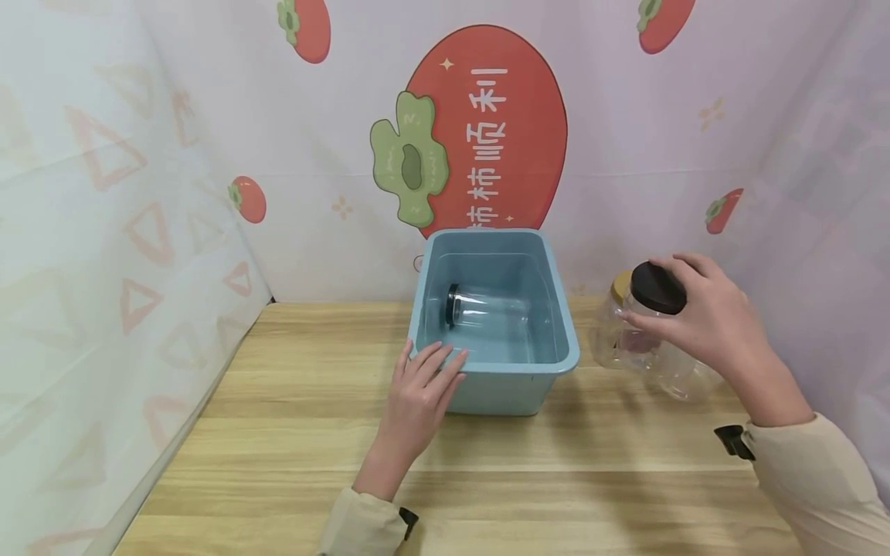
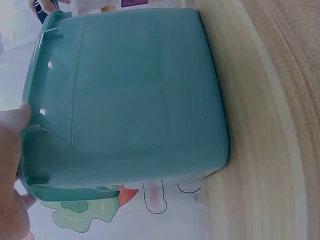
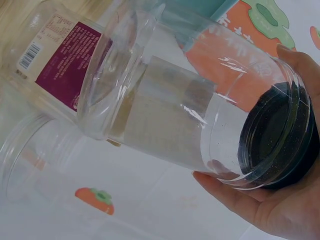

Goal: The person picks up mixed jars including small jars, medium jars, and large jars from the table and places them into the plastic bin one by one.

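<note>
My left hand [image 1: 419, 395] grips the near left rim of a light blue plastic basin [image 1: 497, 392], fingers over the edge and thumb against the outer side in the left wrist view. Inside the basin, a clear jar [image 1: 490, 307] with a black lid lies on its side. To the right, my right hand [image 1: 723, 320] holds another clear jar [image 3: 172, 120] from above by its black lid [image 1: 657, 287], thumb on one side and fingers on the other. The jar's lower part overlaps other clear containers in the head view.
Close by the held jar stands a clear jar with a yellow lid [image 1: 621, 287] and a purple label [image 3: 70, 62]. A further clear container [image 3: 37, 155] is beside it. The wooden table [image 1: 299, 432] meets persimmon-printed cloth [image 1: 334, 262] at the back and sides.
</note>
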Motion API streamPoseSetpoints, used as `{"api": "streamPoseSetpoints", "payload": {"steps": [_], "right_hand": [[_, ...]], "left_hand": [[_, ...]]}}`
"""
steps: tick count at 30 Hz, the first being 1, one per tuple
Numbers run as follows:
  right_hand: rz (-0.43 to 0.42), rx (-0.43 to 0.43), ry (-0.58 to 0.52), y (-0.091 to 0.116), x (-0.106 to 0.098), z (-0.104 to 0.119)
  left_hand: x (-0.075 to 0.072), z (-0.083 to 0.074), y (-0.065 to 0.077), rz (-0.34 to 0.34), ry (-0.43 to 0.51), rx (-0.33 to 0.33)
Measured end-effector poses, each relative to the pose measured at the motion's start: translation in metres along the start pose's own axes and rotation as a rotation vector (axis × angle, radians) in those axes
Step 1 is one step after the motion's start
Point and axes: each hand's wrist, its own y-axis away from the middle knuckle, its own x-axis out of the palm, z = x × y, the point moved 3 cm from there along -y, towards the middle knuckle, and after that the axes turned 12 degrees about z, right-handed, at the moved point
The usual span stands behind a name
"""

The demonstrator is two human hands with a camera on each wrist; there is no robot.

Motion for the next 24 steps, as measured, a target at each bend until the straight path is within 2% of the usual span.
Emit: {"api": "streamPoseSetpoints", "payload": {"steps": [6,16,24], "right_hand": [[0.0,-0.011,0.014,-0.002,-0.004,0.004],[-0.01,-0.04,0.018,-0.008,-0.014,0.01],[0.008,-0.051,0.019,-0.015,-0.022,0.016]], "left_hand": [[0.0,0.0,-0.001,0.0,0.007,-0.001],[-0.001,0.0,0.006,-0.028,0.03,-0.037],[-0.002,0.001,0.008,-0.044,0.047,-0.035]]}}
